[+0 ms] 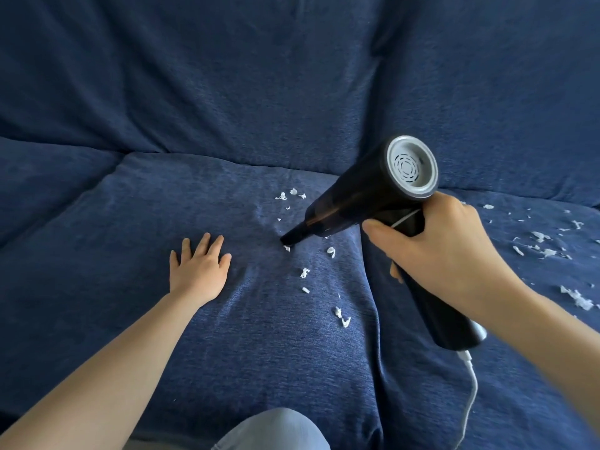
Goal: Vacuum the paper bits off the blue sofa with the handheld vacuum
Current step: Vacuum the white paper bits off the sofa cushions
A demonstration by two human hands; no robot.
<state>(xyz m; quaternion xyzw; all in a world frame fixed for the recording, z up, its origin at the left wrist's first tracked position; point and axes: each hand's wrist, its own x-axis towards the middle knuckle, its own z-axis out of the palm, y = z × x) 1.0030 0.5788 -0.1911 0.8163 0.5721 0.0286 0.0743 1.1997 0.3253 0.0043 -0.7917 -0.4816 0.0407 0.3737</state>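
A black handheld vacuum (363, 196) with a silver rear vent points down and left, and its narrow nozzle tip (287, 240) touches the blue sofa seat (130, 319) beside a white paper bit. My right hand (438, 245) grips the vacuum's handle. My left hand (199, 267) rests flat on the seat cushion, fingers spread, left of the nozzle. Several white paper bits (331, 253) lie around and below the nozzle, and many more paper bits (545, 248) are scattered on the right cushion.
A white cord (470, 394) hangs from the bottom of the vacuum's handle. The sofa backrest (259, 76) rises behind the seat. A knee in light jeans (276, 430) shows at the bottom edge. A seam (373, 319) divides the two seat cushions.
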